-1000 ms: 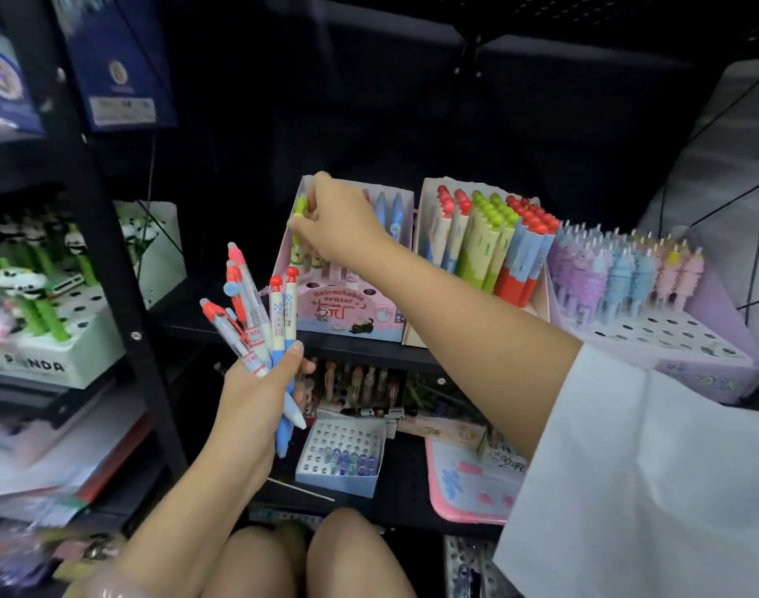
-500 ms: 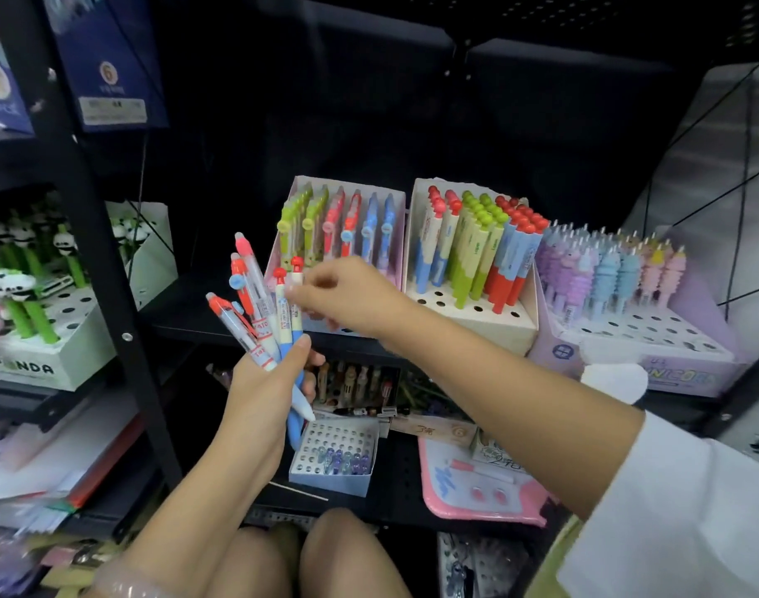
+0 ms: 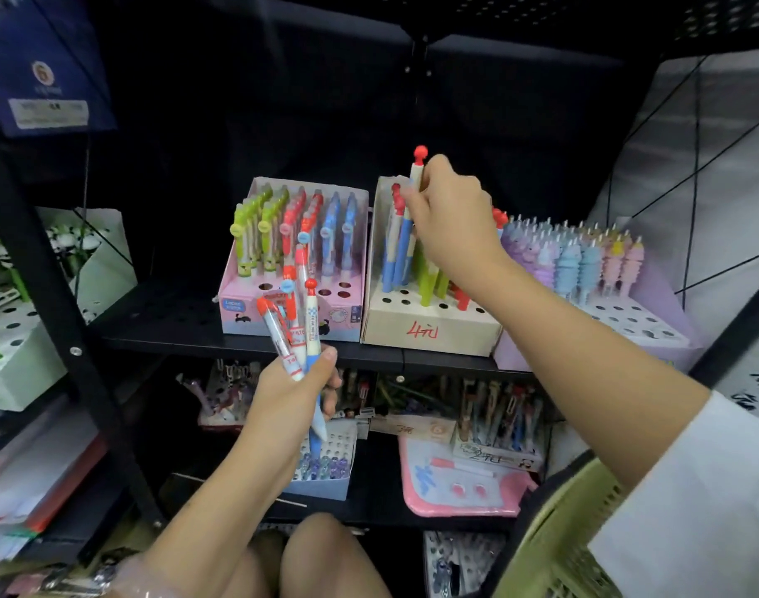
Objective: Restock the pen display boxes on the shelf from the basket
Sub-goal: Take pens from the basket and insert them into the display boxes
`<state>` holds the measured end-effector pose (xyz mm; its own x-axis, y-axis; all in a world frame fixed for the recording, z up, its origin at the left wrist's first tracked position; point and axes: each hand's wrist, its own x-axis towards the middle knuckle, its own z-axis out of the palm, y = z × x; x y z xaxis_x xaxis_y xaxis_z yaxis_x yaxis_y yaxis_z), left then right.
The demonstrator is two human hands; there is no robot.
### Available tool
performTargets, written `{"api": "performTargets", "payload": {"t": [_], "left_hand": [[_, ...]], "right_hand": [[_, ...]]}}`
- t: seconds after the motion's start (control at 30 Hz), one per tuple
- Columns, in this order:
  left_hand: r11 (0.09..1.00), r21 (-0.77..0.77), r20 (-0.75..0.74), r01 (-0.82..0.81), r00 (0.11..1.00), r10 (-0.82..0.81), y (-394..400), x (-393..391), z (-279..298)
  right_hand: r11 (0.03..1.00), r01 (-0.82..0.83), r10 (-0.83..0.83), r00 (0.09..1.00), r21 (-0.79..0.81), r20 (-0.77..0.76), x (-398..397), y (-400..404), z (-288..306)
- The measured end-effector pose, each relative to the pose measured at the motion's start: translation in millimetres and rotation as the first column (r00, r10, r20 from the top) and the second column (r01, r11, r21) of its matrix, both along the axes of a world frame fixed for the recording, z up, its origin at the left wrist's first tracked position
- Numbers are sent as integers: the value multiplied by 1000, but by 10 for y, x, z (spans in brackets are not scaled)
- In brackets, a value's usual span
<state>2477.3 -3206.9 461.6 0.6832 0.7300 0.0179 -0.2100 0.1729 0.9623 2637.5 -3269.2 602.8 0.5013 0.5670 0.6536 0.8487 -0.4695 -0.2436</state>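
On the black shelf (image 3: 248, 340) stand three pen display boxes. Red handwriting on the front of the beige middle box (image 3: 429, 325) looks like "4元". The pink box (image 3: 291, 312) carries a small blue label too blurred to read. Above the beige box, the right hand (image 3: 449, 217) pinches one red-topped pen (image 3: 417, 174). The left hand (image 3: 289, 397) grips a bunch of about four pens (image 3: 298, 321) below the pink box. The green basket (image 3: 554, 528) sits at lower right.
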Motion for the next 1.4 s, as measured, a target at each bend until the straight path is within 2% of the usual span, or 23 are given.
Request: {"api": "performTargets", "payload": {"t": [0.1, 0.17, 0.5, 0.77, 0.93, 1.07, 1.2, 1.23, 1.3, 1.4], "left_hand": [[1000, 18, -2, 23, 1000, -23, -27, 11, -9], [999, 23, -1, 27, 1000, -27, -34, 12, -18], [999, 40, -16, 27, 1000, -26, -16, -5, -58], [999, 29, 4, 31, 1000, -31, -14, -20, -51], [999, 25, 11, 36, 999, -36, -19, -11, -47], [999, 24, 3, 43, 999, -43, -22, 1, -38], [997, 41, -12, 58, 998, -57, -33, 17, -41], [997, 42, -15, 62, 998, -62, -41, 25, -41], [997, 38, -20, 62, 998, -62, -55, 40, -44], [997, 50, -23, 66, 998, -65, -82, 71, -31]], "right_hand": [[991, 77, -70, 995, -106, 66, 4, 37, 52], [985, 102, -94, 994, -139, 57, 1, 50, 97], [981, 114, -136, 982, -160, -133, 19, 43, 256], [969, 170, -187, 978, -177, -89, 27, 75, 245], [963, 145, -170, 981, -229, -96, -6, 106, 277], [991, 93, -103, 989, -92, -107, -21, 32, 261], [999, 20, -24, 996, 45, 81, -158, -88, 155], [998, -18, 14, 997, 57, 79, -210, -105, 109], [985, -169, 165, 981, -28, -102, -353, -132, -40], [890, -425, 285, 800, -165, -527, -557, -177, -322]]}}
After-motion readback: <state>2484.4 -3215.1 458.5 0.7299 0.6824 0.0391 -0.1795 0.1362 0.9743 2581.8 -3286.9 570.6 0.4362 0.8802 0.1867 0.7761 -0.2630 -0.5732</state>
